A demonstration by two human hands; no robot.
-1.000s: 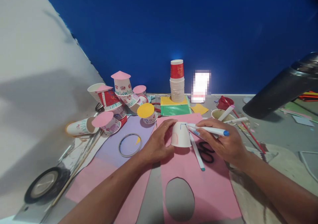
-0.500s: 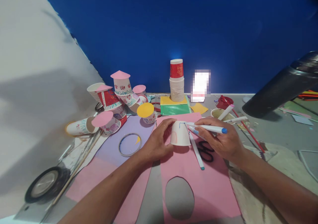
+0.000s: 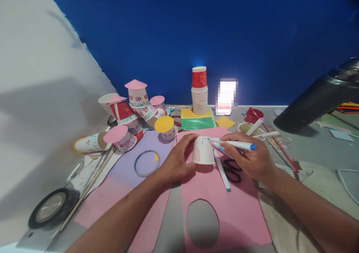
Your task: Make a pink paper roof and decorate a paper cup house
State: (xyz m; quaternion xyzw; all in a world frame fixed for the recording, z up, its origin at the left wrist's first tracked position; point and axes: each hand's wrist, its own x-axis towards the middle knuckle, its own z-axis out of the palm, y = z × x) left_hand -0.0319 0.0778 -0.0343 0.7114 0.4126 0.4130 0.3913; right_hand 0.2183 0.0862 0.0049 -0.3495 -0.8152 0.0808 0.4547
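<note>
**craftlurker:** White paper cup [image 3: 203, 151], upside down on the pink paper sheet [image 3: 241, 215] — that was what both hands were busy with. The left hand [image 3: 176, 159] was curled round the cup's left side, thumb low near the rim and fingers up over the top, so a closed steadying grip on it. The right hand [image 3: 249, 157] had its fingers pinched shut on a blue-capped marker [image 3: 234, 144], lying nearly level, with the tip against the cup's upper right edge where a thin blue line showed.

**papercutz:** Was there a second pen?

**craftlurker:** Yep, a teal-tipped marker [image 3: 222, 170] lay loose on the pink sheet just beside the cup, slanting toward the person, with black scissors [image 3: 233, 170] partly under the right hand. The pink sheet had an oval hole [image 3: 202, 223] cut out of it, nearer the camera.

**papercutz:** And the rest of the mess?

**craftlurker:** Left of the cup sat a lilac sheet [image 3: 157, 148] with a clear tape ring [image 3: 146, 163] on it. Behind that, a heap of decorated cups [image 3: 131, 110] with pink and yellow paper discs on them. A stack of plain cups [image 3: 199, 95] with a red one on top stood by the blue wall [image 3: 196, 28] — well apart from the hands.
</note>
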